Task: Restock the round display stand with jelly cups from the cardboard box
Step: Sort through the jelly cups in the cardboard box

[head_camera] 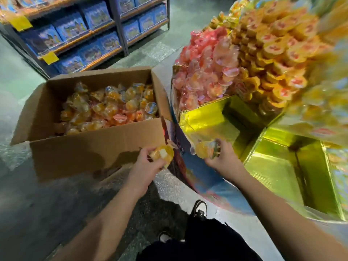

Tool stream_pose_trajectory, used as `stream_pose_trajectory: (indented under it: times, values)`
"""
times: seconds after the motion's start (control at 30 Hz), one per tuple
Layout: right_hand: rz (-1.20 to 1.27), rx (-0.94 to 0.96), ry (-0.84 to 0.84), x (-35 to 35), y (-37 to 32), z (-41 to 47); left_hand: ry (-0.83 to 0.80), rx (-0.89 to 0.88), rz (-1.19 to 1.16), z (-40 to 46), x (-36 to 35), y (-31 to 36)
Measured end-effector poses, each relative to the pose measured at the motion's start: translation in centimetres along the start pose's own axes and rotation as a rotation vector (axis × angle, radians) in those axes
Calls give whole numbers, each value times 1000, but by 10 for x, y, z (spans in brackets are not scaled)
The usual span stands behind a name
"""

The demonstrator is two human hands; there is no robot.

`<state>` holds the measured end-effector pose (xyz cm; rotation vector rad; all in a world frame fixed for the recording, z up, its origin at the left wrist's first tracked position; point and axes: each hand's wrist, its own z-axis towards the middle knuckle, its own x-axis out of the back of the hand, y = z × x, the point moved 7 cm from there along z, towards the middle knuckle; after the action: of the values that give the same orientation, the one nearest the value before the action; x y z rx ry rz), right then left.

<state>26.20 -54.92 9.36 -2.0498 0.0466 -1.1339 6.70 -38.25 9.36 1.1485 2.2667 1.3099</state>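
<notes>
Far left, a shelving unit (116,32) holds rows of blue packaged goods (96,16), with yellow tags (49,57) hanging from its edges. Near, black-and-white shoes (199,209) stand on grey floor (22,185).

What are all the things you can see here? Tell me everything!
cardboard box: one, brown, open on the floor at left
jelly cups in the box: too many to count, mostly orange, a few pink
round display stand: one, blue printed side, at right
gold compartments: two seen bare, shiny yellow-green, front of the stand
pink cups: a heap, upper stand, left side
yellow cups: a heap, upper stand, right side
shelves: dark frames with blue packs, far left
yellow tags: two, on shelf edges
shoes: two, black and white, on the floor
left hand: holds an orange cup
right hand: holds an orange cup near the stand
</notes>
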Motion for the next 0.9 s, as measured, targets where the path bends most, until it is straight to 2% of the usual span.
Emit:
stream_pose_trajectory:
  times: [0.3, 0.63, 0.77, 0.9]
  values:
    - [91, -159, 190, 110, 149, -105, -264, -123, 174, -50, -193, 25]
    - [118, -330, 313, 247, 382, -218, -443, -211, 357, -113, -472, 14]
    - [109, -374, 287, 300, 456, -255, -455, -269, 565, -128, -562, 14]
    - [82, -409, 281, 347, 511, -270, -425, -495, 884, -127, -633, 26]
